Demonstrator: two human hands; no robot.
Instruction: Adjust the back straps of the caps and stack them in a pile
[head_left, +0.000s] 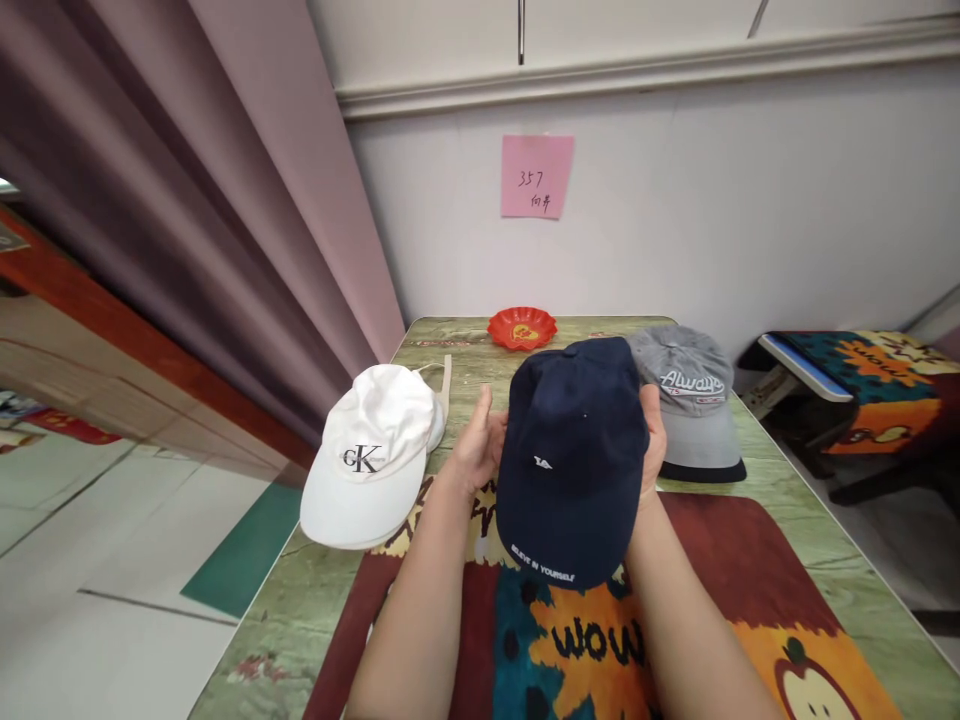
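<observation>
A navy blue cap (574, 460) with small white lettering on its brim is held up between both hands, its brim toward me. My left hand (480, 440) is at its left side, thumb up, the other fingers partly hidden by the cap. My right hand (652, 435) grips the right side, with several fingers out of sight behind it. To the left lies a white cap (367, 455) with a dark monogram. A grey cap (691, 400) with white lettering sits to the right, partly covered by the navy cap and my right hand.
A red scalloped dish (523, 328) stands at the back of the green table (262, 610). Under my arms lies a colourful mat (720, 540). A pink note (537, 177) is on the wall. Purple curtains (247, 180) hang at the left, and another patterned surface (874, 375) is at the right.
</observation>
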